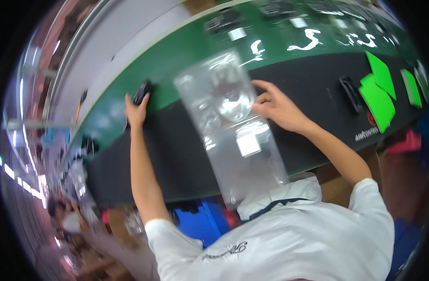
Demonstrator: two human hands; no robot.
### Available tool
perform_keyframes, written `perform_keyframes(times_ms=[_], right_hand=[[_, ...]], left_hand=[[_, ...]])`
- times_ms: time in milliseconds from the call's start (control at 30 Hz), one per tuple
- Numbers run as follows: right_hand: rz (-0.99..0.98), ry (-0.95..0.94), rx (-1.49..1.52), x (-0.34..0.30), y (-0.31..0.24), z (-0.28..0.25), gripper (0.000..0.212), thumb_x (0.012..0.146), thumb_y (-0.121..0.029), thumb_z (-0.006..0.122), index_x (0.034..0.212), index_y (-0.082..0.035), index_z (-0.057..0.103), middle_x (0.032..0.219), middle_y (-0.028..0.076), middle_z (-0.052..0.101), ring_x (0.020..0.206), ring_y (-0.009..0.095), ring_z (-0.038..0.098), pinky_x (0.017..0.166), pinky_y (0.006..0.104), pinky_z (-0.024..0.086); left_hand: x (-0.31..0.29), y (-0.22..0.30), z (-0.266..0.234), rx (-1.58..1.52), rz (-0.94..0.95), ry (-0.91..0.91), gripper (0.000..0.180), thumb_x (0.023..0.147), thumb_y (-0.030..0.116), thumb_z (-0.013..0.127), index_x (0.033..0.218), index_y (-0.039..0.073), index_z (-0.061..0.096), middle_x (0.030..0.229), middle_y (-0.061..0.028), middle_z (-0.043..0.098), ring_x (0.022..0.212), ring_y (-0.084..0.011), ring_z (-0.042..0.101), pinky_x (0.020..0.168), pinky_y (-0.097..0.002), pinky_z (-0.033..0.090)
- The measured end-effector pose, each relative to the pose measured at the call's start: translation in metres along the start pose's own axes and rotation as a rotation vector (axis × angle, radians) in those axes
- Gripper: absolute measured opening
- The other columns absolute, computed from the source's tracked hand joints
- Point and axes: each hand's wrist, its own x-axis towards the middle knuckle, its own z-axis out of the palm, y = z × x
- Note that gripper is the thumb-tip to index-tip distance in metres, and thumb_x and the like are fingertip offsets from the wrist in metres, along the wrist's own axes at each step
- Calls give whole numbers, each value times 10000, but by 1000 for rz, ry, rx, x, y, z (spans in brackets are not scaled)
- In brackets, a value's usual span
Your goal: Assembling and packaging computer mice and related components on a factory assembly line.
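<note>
Stretched out to the far left, my left hand (137, 111) has its fingers and thumb around a small black rounded object (142, 92) that looks like a computer mouse. Before me an unfolded clear plastic clamshell package (203, 100) lies tilted, its near half reaching over the table's front edge toward my shirt. Moulded hollows show in its far half, and a white square label (248, 144) is on the near half. At the far half's right edge, my right hand (281, 110) grips the plastic between bent fingers and thumb.
A black mat (308, 75) covers the near part of the green table (177, 54). Several clear packs with black items (224, 21) line the far side. On the right lie a black elongated object (350, 93) and bright green cards (378, 100). A blue bin (200, 225) stands below the edge.
</note>
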Motion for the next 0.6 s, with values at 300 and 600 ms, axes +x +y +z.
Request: perform_keyframes(times_ms=[300,600], right_hand=[[-4,50,-233,-13,-15,8,800,944,-442,585,1458,63,237,1109,190,626,935,225,627,881,330,478],[-532,-74,-188,-29,-67,58,646,968,-231,556,1499,-31,245,1484,187,335,1371,299,365,1120,427,323]], left_hand=[[-25,14,-20,-25,-34,282,794,788,338,788,1329,-140,455,1168,-298,540,1102,-367,546,958,-406,427],[-177,252,-89,-262,364,424,915,645,87,834,1421,-38,365,1237,-188,458,1189,-356,398,1029,-423,334]])
